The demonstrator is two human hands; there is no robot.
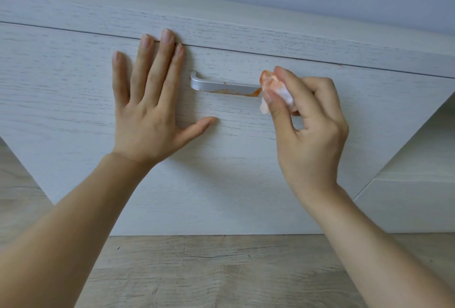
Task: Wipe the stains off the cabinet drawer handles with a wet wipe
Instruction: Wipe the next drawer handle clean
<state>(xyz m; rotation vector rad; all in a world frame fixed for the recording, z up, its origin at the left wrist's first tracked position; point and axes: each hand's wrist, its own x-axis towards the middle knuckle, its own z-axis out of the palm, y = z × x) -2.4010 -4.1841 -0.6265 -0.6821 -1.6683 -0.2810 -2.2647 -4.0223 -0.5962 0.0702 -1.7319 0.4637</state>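
A silver metal handle is fixed on the pale wood-grain drawer front. Orange stains run along its lower edge and near its right end. My right hand pinches a crumpled white wet wipe, smeared orange, and holds it against the handle's right end, which it hides. My left hand lies flat with straight, spread fingers on the drawer front, just left of the handle, fingertips at the gap above the drawer.
The cabinet top panel runs above the drawer, with a pale wall behind it. Light wooden floor lies below. A white unit stands low at the right.
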